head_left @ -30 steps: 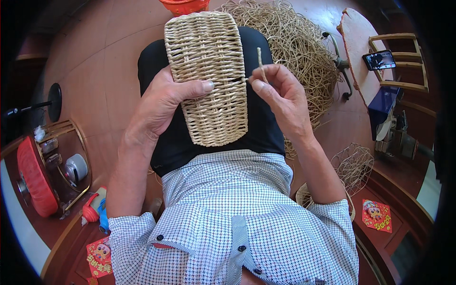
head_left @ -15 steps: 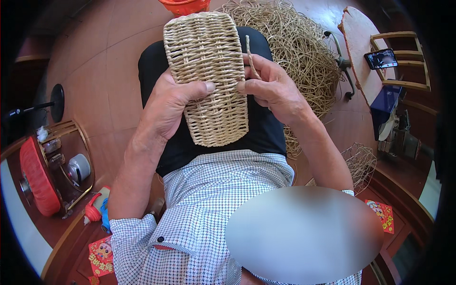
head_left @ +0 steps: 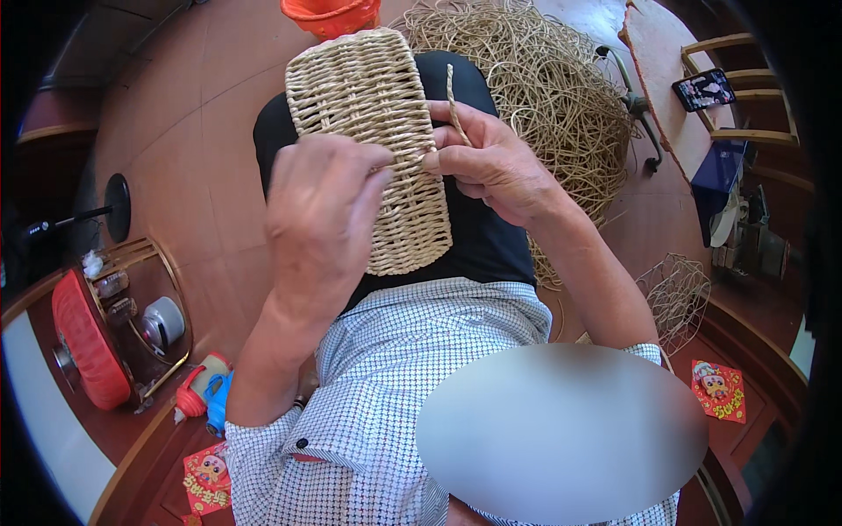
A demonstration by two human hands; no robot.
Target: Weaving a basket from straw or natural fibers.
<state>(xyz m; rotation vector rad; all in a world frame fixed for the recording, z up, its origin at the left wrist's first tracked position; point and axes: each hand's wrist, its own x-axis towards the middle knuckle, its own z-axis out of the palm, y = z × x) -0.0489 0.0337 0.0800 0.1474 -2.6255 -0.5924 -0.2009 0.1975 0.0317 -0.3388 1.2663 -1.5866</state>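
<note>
A rectangular woven panel of pale twisted cord [head_left: 412, 219] lies on my dark-trousered lap, tilted slightly. My right hand [head_left: 495, 167] grips its right edge, thumb on the front and fingers curled behind. A short end of cord [head_left: 452, 92] stands up beside those fingers. My left hand [head_left: 320, 202] is over the panel's left half, back upward, with curled fingers closed near the middle of the weave; whatever is between those fingertips is hidden.
A large tangle of cord [head_left: 553, 114] lies behind my legs, an orange bucket [head_left: 329, 13] beyond. At right are a round table [head_left: 658, 70], wooden chair [head_left: 737, 131] and phone [head_left: 703, 89]. At left are a fan stand [head_left: 117, 210], red cushion [head_left: 83, 337] and bottles [head_left: 215, 399].
My left hand has left the panel's left edge and moved over its face. My right hand has moved left onto the right edge. The panel has shifted slightly left.
</note>
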